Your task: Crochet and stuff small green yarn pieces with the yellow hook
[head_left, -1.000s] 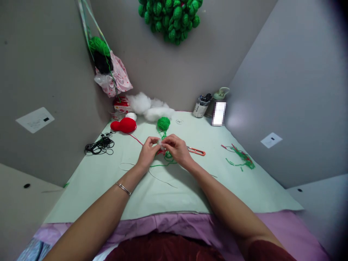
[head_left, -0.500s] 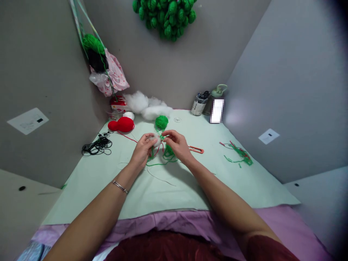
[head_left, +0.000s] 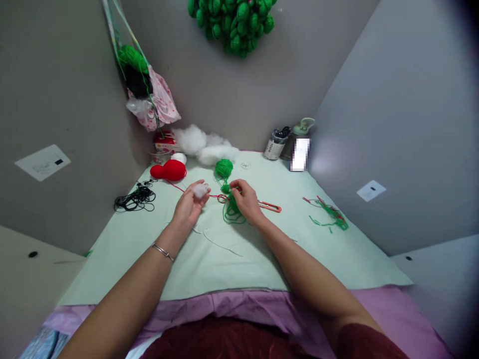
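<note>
A tuft of white fibre stuffing (head_left: 200, 190) rests in my left hand (head_left: 188, 207), palm turned up and fingers curled round it. My right hand (head_left: 245, 200) pinches a small green crocheted piece (head_left: 225, 188) between thumb and fingertips. Behind that piece sits a green yarn ball (head_left: 224, 168). Loose green yarn (head_left: 232, 215) lies in loops under and beside my right hand. A red yarn strand (head_left: 221, 198) runs between the hands, from a red yarn bundle (head_left: 170, 170) at the left.
White stuffing (head_left: 213, 152) is heaped at the back wall. An orange cutter (head_left: 270, 206) lies right of my right hand. Black cord (head_left: 135, 198) is tangled at the left; yarn scraps (head_left: 331, 214) lie at the right. A pen holder (head_left: 276, 145) and bottle (head_left: 302, 127) stand at the back.
My left hand has moved left with the stuffing, away from the green piece, and turned palm up. My right hand stays near its place, pinching the green piece.
</note>
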The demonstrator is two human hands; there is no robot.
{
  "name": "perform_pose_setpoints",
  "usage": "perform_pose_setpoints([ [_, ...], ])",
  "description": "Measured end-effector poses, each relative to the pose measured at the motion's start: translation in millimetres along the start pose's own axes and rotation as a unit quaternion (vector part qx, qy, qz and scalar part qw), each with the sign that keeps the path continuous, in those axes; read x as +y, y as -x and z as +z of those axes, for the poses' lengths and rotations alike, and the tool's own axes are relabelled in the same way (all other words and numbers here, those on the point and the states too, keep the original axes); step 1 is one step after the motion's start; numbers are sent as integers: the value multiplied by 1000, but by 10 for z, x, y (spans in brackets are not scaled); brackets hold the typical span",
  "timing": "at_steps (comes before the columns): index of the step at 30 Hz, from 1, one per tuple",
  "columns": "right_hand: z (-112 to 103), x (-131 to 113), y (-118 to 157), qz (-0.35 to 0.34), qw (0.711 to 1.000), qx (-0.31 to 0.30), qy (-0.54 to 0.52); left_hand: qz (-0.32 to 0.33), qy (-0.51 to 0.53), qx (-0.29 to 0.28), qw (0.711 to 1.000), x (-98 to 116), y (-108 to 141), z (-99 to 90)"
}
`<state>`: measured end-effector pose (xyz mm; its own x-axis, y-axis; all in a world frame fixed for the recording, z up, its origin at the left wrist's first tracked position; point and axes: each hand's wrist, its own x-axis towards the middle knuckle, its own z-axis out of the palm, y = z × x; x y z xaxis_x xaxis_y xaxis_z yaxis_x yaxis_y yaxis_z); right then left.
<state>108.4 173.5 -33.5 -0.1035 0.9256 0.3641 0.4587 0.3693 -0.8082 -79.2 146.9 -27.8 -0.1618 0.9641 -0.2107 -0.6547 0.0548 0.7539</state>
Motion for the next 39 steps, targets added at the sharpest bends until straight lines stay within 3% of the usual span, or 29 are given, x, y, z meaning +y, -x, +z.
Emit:
perform_pose_setpoints([
  [6, 46, 93, -167, -30, 992, -18, 118, -36, 7, -18, 999, 42, 59, 70],
  [11, 68, 111, -188, -42, 989, -46, 136, -31, -17, -23, 999, 80, 62, 85],
  [15, 28, -33, -101, -57, 993, -35, 93, -8, -58, -32, 998, 48, 74, 72],
  [22, 84, -273, 107, -79, 995, -55, -13, 24, -128, -108, 986, -73, 154, 87],
  [28, -22, -284, 61, -46, 993, -80, -79, 49, -143, -98, 984, -27, 68, 49],
  [34, -240, -458, 53, -26, 984, -70, -160, 18, -188, -155, 970, -40, 76, 40],
  [39, -231, -452, 96, 23, 987, -106, -120, -1, -208, -195, 958, -69, 94, 44],
])
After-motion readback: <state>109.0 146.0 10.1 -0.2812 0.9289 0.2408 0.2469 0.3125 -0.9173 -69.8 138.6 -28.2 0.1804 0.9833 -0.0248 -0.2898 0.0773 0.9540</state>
